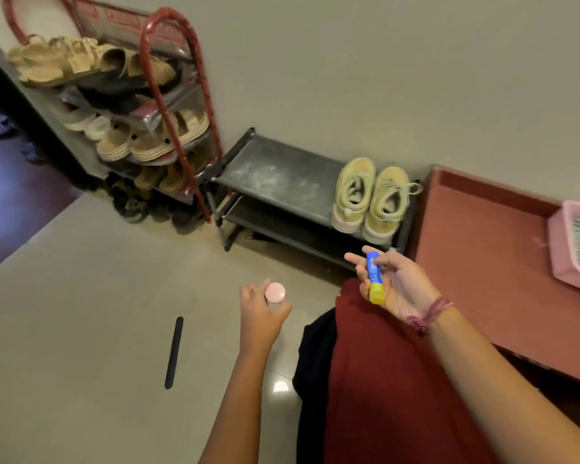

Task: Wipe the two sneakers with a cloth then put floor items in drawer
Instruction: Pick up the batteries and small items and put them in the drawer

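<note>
Two pale yellow sneakers (370,195) stand side by side on the right end of a low black shoe rack (275,175) against the wall. My left hand (263,316) is held above the floor and grips a small round pink container (275,292). My right hand (395,283) is palm up in front of the rack, with a blue glue stick with a yellow cap (374,277) held in its fingers. A thin black stick (174,352) lies on the floor tiles to the left of my left hand. No cloth is in view.
A tall red-framed shoe rack (178,105) full of sandals stands at the back left. A reddish cabinet top (489,262) at the right carries a pink basket (573,246). My dark red and black clothing (365,380) fills the lower middle.
</note>
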### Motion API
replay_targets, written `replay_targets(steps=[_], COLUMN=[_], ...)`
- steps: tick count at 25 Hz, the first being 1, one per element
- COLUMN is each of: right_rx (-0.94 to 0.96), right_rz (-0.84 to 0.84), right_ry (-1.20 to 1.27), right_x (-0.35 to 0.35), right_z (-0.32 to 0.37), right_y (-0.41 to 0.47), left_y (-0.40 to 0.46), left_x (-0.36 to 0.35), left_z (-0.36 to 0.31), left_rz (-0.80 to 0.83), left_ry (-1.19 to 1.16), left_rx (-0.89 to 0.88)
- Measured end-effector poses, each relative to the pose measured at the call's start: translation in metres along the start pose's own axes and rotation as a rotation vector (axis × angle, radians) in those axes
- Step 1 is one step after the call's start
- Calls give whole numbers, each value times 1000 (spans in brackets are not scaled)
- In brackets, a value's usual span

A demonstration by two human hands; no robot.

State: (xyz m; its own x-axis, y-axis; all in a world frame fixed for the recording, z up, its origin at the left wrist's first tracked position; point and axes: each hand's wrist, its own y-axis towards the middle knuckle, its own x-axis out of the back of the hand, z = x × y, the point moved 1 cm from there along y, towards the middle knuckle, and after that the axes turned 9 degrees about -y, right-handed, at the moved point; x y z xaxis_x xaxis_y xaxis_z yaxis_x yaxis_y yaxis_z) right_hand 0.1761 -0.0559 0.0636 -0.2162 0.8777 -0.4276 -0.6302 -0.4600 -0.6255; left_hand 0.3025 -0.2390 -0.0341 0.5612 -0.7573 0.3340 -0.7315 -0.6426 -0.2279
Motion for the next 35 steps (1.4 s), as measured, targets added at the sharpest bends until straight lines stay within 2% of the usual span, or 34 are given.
replay_targets(steps=[5,11,15,19,21,25,28,31,35], right_rx=[109,199,204,199,152,37,-46,-102,-172], right_rz=[-65,-178,-258,-280,-313,-487,-582,-528,-418], right_ry=[66,23,-47,-141,-314,-796,-1047,-1262,-1688], right_x=[61,132,177,227,254,307,340,358,372], right_z=[13,17,14,-3,-14,-40,-64,-78,-86], right_y=[-67,-118,-132,-132,-130,-110,-90,-71,-45], left_y=[-35,-92,-120,-132,-133,-127,-118,-117,-119], left_x=[-47,-107,-153,-197,-211,-228,-234,-238,-246], left_z=[-85,-145,-153,-141,-130,-106,-97,-98,-98], left_rz=[118,223,361,445,488,609,605,611,622], left_ry=[-207,-294,-244,-184,-150,-53,-42,-61,-35], left_rx=[-136,-252,-197,-57,1,46,91,123,142])
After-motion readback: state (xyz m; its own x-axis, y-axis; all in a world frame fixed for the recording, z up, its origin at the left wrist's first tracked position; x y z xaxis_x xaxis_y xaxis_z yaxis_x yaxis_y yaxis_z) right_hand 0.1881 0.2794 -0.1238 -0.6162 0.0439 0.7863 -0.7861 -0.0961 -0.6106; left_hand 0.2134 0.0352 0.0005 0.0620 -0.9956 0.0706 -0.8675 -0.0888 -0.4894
